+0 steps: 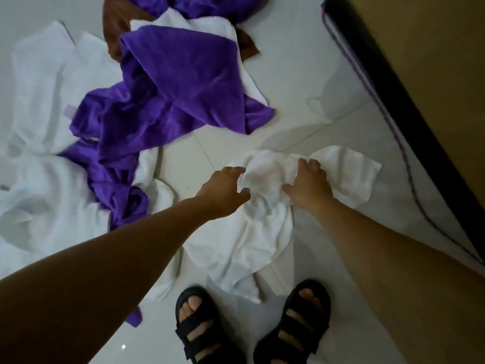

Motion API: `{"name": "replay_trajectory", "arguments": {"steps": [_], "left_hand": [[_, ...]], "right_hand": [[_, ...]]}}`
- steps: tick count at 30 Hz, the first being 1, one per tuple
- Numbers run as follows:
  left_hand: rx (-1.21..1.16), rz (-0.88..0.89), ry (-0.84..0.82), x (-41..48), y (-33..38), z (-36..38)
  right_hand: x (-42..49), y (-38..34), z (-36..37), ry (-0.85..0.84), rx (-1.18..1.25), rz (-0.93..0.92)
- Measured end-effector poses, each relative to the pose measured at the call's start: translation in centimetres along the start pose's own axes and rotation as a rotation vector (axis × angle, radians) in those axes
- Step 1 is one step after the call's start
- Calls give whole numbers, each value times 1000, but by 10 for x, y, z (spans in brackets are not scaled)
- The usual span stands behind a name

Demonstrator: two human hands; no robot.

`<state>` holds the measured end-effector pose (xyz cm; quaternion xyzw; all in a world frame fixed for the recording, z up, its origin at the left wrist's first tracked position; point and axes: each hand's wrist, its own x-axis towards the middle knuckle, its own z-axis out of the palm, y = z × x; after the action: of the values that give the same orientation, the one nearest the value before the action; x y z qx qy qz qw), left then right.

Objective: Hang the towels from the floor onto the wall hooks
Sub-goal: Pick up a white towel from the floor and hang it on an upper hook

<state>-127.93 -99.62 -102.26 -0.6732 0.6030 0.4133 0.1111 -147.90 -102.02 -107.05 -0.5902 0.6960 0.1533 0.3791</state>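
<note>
A crumpled white towel [262, 227] lies on the tiled floor just ahead of my feet. My left hand [225, 191] is at its left edge, fingers and thumb curled around a fold of the cloth. My right hand [308, 182] lies on top of the towel's upper part, fingers bent down into the fabric and gripping it. Left of this, several purple towels [168, 101] sprawl over more white towels [44, 127]. A brown towel [115, 24] shows at the top of the pile. No wall hooks are in view.
My two feet in black sandals [252, 327] stand on the white tile floor [301, 61] below the towel. A tan wall with a dark skirting [388, 82] runs down the right side. A thin cord [409, 179] trails along the floor by the skirting.
</note>
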Motion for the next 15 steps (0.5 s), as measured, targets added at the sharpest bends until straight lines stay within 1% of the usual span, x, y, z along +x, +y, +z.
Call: {"name": "replay_trajectory", "arguments": {"steps": [4,7,12,15], "left_hand": [[-31,16,-11,8,-1,10],[-65,34,-11,5,13,3],[-71,91,-8,-25,44,-29],[-20,169,-46,-57,73,-60]], "right_hand": [[5,1,19,108,10,-5],[-5,3,8,98,57,-29],[-60,-9,-38,130,96,-209],[-107,-20,-74,112,226,-304]]}}
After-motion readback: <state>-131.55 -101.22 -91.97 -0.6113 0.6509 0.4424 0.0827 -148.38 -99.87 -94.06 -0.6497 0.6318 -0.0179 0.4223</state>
